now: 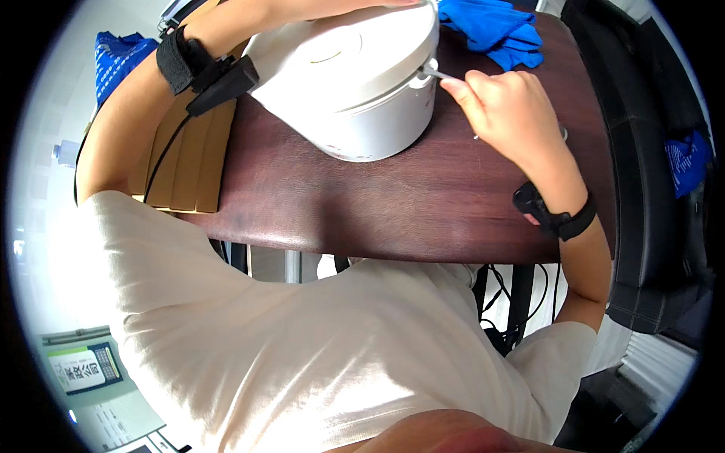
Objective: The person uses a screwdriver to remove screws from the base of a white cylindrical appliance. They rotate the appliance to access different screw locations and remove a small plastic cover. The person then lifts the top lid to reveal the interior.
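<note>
A white, rounded lidded pot that looks like a rice cooker (377, 124) stands at the far side of the table, its lid (370, 57) seated on the body. My left hand (340, 6) lies over the lid's far edge; the picture's upper edge cuts much of it off, but the fingers that show are stretched flat. On the pot's right side, my right hand (507, 109) is closed in a pinch around a thin grey tool (444, 75). The tool's tip touches a small white lug (420, 78) just under the lid's rim.
A crumpled blue cloth (495, 34) lies on the dark red-brown table (393, 208) at the far right. Brown cardboard boxes (192, 162) line its left side. A black padded seat (642, 174) stands to the right, and cables (521, 317) hang below the front edge.
</note>
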The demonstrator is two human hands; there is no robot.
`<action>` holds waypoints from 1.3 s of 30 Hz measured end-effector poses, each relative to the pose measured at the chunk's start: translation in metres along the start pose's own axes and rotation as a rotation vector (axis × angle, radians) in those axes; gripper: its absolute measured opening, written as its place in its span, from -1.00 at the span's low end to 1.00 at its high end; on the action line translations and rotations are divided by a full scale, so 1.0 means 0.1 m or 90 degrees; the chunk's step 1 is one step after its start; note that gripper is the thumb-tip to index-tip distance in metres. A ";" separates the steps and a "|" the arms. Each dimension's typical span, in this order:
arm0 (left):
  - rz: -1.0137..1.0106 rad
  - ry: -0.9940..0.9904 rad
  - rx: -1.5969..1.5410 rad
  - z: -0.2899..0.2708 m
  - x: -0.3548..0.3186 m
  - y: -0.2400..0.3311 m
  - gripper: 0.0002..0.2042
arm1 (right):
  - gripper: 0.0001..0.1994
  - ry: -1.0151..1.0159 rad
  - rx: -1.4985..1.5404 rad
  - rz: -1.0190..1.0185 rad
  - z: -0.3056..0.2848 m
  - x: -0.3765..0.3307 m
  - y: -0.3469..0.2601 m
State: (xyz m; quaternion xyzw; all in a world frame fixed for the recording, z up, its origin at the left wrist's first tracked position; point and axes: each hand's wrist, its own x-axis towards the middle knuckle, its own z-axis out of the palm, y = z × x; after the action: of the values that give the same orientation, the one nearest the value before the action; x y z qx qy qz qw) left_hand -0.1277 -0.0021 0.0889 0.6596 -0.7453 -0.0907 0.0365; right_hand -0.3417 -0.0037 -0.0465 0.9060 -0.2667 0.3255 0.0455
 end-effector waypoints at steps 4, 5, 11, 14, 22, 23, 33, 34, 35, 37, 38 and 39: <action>0.095 -0.009 -0.010 0.04 0.24 -0.03 -0.24 | -0.53 -0.031 0.112 0.068 -0.03 -0.07 -0.12; 0.103 0.010 -0.007 0.06 0.23 -0.06 -0.24 | -0.53 -0.045 0.119 0.075 -0.06 -0.06 -0.17; 0.211 -0.038 -0.047 -0.14 -0.14 -0.20 -0.24 | -0.55 -0.122 0.085 0.092 -0.08 -0.02 -0.37; 0.311 -0.026 -0.058 -0.18 -0.50 -0.24 -0.13 | -0.54 -0.132 0.136 0.129 -0.04 -0.02 -0.44; 0.362 0.115 0.036 0.24 -0.72 -0.73 0.10 | -0.52 -0.111 -0.060 0.108 -0.11 0.06 -0.60; 0.363 0.122 0.066 0.27 -0.70 -0.75 0.07 | -0.52 -0.112 -0.070 0.118 -0.10 0.07 -0.61; 0.429 0.248 0.032 0.49 -0.64 -0.93 -0.23 | -0.54 -0.118 -0.061 0.125 -0.15 0.00 -0.70; 0.434 0.257 0.034 0.49 -0.63 -0.94 -0.23 | -0.55 -0.115 -0.063 0.123 -0.14 0.01 -0.71; 0.437 0.265 0.034 0.50 -0.63 -0.95 -0.22 | -0.55 -0.112 -0.066 0.121 -0.13 0.02 -0.71; 0.443 0.280 0.036 0.52 -0.63 -0.97 -0.22 | -0.55 -0.107 -0.089 0.119 -0.13 0.03 -0.74; 0.443 0.284 0.030 0.53 -0.63 -0.97 -0.22 | -0.56 -0.104 -0.110 0.118 -0.13 0.04 -0.76; 0.444 0.288 0.024 0.54 -0.63 -0.97 -0.23 | -0.56 -0.100 -0.130 0.118 -0.14 0.05 -0.78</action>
State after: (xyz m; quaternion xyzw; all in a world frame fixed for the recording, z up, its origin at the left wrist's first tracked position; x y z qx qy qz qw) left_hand -0.0348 0.0537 0.0225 0.3716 -0.8987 0.0877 0.2157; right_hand -0.3066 0.0640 -0.0252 0.8909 -0.3838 0.2273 0.0860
